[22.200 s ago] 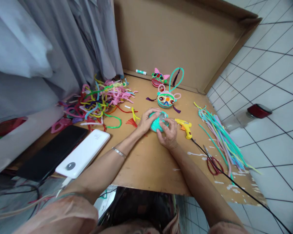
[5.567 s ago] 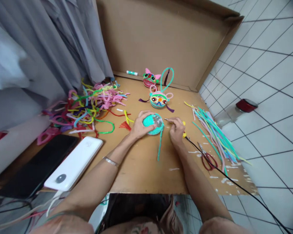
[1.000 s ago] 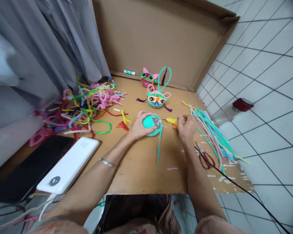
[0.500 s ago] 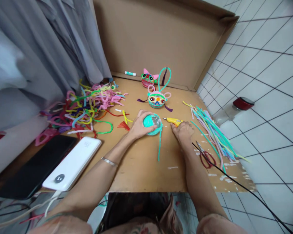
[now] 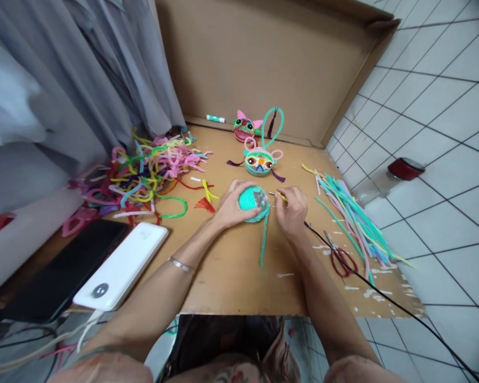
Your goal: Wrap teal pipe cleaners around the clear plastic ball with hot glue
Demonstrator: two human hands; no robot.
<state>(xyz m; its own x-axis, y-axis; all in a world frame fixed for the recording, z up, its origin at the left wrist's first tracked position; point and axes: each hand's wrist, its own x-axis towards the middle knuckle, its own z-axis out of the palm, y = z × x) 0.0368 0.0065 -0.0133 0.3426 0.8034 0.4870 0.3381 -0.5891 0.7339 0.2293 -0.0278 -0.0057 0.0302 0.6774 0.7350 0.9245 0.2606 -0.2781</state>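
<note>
The left hand (image 5: 232, 206) cupped a ball (image 5: 247, 200) wrapped in fuzzy turquoise strands over the middle of the brown tabletop (image 5: 243, 287); a grey, glossy patch (image 5: 261, 198) showed on its right side, and one soft strand (image 5: 265, 239) trailed nearly straight. The right hand (image 5: 291, 210) curled around a yellow glue gun (image 5: 281, 196), its slim metallic nozzle (image 5: 272, 193) just beside the ball.

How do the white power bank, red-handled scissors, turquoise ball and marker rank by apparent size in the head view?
1. White power bank, also nearer the camera
2. Turquoise ball and red-handled scissors: unsure, left hand partly covers the ball
3. Marker
</note>
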